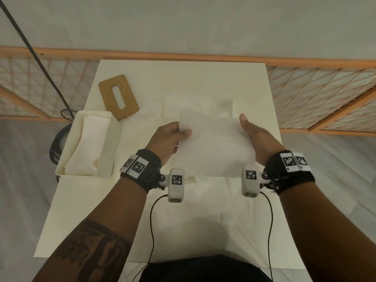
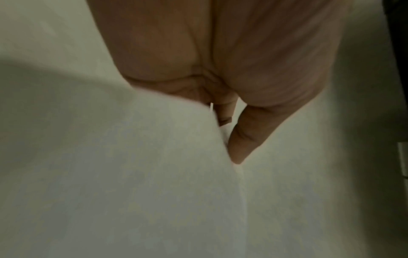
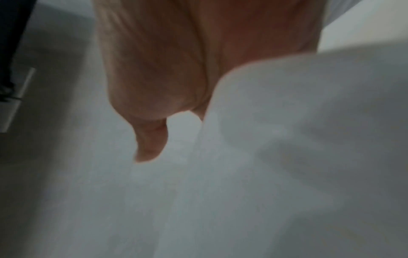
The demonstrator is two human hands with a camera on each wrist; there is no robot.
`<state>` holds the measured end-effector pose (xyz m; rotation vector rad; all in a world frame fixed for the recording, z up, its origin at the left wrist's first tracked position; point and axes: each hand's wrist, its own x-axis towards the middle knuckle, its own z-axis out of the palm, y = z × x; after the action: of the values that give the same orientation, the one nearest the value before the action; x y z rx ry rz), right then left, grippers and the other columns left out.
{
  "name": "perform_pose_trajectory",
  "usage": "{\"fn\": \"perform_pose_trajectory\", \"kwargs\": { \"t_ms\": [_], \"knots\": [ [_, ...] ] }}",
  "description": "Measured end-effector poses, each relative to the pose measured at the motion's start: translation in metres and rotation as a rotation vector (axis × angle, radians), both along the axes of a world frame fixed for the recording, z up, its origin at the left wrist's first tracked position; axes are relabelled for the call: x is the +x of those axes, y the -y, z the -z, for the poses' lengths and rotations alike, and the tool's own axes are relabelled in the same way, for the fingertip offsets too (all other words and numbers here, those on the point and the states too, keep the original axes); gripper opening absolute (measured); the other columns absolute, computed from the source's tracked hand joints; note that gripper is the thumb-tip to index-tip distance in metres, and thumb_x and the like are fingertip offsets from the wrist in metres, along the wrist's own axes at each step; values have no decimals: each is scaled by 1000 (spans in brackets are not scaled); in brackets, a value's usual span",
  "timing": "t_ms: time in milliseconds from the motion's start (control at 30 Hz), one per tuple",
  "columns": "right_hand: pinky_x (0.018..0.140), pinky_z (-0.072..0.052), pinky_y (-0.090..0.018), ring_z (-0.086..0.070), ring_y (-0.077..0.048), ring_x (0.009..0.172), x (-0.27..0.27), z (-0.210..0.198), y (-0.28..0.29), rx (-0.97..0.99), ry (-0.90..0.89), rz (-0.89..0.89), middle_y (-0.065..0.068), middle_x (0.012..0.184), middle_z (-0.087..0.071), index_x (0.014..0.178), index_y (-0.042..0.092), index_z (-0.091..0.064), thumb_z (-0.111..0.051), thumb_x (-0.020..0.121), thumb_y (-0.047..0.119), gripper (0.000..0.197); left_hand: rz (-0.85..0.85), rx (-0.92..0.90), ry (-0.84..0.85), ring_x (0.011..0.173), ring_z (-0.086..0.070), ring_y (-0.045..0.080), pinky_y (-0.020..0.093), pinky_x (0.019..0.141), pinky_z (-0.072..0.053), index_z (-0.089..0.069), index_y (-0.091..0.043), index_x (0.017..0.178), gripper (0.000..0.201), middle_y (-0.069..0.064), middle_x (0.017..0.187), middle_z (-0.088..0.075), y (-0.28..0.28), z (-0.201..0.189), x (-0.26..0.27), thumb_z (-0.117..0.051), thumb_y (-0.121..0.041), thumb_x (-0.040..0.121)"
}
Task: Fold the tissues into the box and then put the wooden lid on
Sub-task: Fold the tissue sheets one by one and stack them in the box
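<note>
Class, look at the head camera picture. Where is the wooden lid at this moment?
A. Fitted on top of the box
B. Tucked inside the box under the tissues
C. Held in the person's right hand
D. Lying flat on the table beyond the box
D: the wooden lid lies flat on the table just beyond the open box, while both hands hold a tissue.

White tissue (image 1: 213, 143), cream box (image 1: 114, 139), brown wooden lid (image 1: 126, 106), orange railing (image 1: 183, 55).
</note>
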<state>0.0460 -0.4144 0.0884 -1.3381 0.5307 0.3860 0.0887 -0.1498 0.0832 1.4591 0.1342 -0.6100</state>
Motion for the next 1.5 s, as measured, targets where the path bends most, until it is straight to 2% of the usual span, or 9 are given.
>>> {"fn": "perform_pose_trajectory", "kwargs": {
  "t_ms": [200,433,633,767,967,1167,1300,1400,1500],
  "knots": [
    [89,-61,-42,-67,-38,116,-8,24,-21,119,-37,-71,-20,122,-71,126,-1,-63,-62,95,3,31,-71,130,17,99,-73,37,60,93,-56,-71,-11,114,21,18,104,-76,-29,16,-7,-72,-15,94],
    [89,-60,-49,-72,-39,104,-2,15,-17,-132,73,-160,-20,113,-74,122,6,-71,-69,93,6,28,-30,190,140,98,-73,37,58,89,-58,-72,-19,109,15,15,98,-77,-53,19,-12,-67,-12,97],
    [83,-59,-31,-71,-24,98,-2,14,-7,-189,159,-297,-11,109,-76,100,3,-72,-47,98,-13,30,54,162,154,106,-70,30,50,98,-55,-81,-30,76,53,-3,102,-77,-58,21,-15,-62,19,86],
    [83,-57,-30,-70,-25,96,-3,18,-6,-47,130,-243,-21,116,-71,124,9,-63,-49,100,-9,33,50,86,115,109,-67,26,38,87,-55,-74,-22,99,46,6,126,-69,-57,27,-14,-55,18,87],
    [101,-52,-45,-68,-35,109,-11,28,-12,-64,58,-206,-24,123,-69,103,2,-73,-37,96,-18,41,34,-67,-226,114,-60,29,24,82,-55,-71,-3,102,56,20,126,-64,-58,38,-21,-28,26,81],
    [69,-53,-32,-66,-23,81,-26,50,-16,-206,-234,17,-12,98,-72,110,4,-70,-37,94,-2,37,126,27,-364,106,-63,36,37,80,-56,-74,2,111,39,18,122,-69,-60,48,-48,-64,-14,78],
    [90,-59,-46,-67,-26,91,-22,94,-13,-721,-354,-28,-4,108,-60,126,6,-51,-63,96,38,45,130,170,-261,100,-68,39,48,85,-58,-79,-17,93,20,15,114,-72,-60,66,-67,-68,0,90],
    [89,-60,-47,-68,-32,105,-15,102,-23,-710,-373,-57,-9,118,-65,135,8,-43,-81,79,54,82,159,228,-158,107,-65,46,62,92,-55,-75,-26,98,33,16,121,-68,-61,65,-74,-75,2,80],
    [88,-59,-41,-73,-26,94,-8,102,-27,-710,-405,-86,-6,92,-73,132,8,-45,-89,74,43,81,148,194,-104,113,-61,45,63,94,-53,-70,-33,105,43,13,122,-65,-57,52,-77,-76,-8,70]
  ]
}}
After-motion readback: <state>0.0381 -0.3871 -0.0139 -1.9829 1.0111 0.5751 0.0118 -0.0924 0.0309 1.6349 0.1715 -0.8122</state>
